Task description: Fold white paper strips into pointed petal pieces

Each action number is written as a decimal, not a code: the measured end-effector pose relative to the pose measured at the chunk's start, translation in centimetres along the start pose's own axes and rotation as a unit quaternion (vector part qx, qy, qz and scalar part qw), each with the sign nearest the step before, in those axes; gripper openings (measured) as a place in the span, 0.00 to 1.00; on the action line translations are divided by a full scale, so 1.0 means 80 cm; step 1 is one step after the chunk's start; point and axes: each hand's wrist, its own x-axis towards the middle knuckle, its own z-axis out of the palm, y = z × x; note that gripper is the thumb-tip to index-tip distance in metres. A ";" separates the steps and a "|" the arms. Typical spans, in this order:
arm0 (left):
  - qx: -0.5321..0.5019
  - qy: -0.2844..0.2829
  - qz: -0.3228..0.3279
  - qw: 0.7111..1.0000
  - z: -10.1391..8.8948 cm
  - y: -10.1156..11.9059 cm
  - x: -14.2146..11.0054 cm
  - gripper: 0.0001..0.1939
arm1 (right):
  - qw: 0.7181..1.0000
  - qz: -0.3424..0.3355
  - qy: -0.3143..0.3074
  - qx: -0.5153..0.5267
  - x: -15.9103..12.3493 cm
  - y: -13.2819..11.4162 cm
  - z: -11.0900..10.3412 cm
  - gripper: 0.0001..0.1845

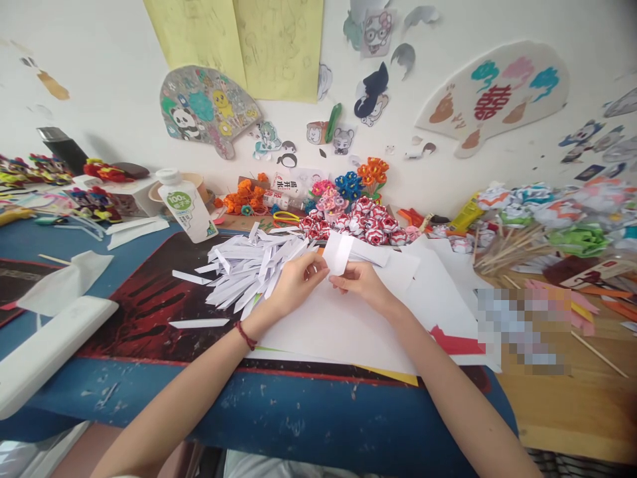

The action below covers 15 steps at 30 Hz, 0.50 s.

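Note:
Both my hands pinch a small strip of white paper [339,253] held upright above the table. My left hand [294,281] grips its left edge and my right hand [362,279] grips its lower right side, fingers closed. Just to the left lies a heap of folded white paper strips [251,269]. Under my hands is a stack of large white sheets [348,325] with a red piece [455,342] showing at its right edge. A red cord sits on my left wrist.
A white plastic bottle [185,203] stands at the back left. Paper flowers [355,216] line the wall, with scissors [285,217] nearby. Wooden skewers [505,251] and coloured paper lie on the right. A white flat box [47,348] lies at the left edge.

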 end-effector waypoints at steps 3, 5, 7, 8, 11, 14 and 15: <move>-0.005 -0.002 -0.002 1.000 0.000 0.000 0.000 0.03 | 1.000 -0.002 0.000 0.001 0.000 0.000 0.001 0.17; -0.008 -0.009 -0.008 1.000 0.001 0.000 0.001 0.04 | 1.000 -0.002 0.007 -0.004 0.000 0.000 0.002 0.17; -0.017 -0.016 -0.016 1.000 0.001 0.001 0.001 0.04 | 1.000 -0.002 0.013 -0.010 0.000 -0.001 0.003 0.17; -0.024 -0.017 -0.017 0.999 0.001 0.001 0.000 0.05 | 1.000 -0.001 0.014 -0.012 0.000 -0.002 0.003 0.18; -0.043 -0.006 -0.013 0.999 0.003 0.000 -0.001 0.05 | 1.000 0.002 0.011 -0.010 0.000 -0.003 0.003 0.18; -0.050 0.005 -0.006 0.999 0.005 -0.002 -0.002 0.03 | 1.000 0.010 0.003 -0.007 -0.001 -0.005 0.002 0.17; -0.051 0.005 -0.005 0.999 0.005 -0.002 -0.002 0.03 | 1.000 0.012 -0.002 -0.008 -0.001 -0.005 0.002 0.17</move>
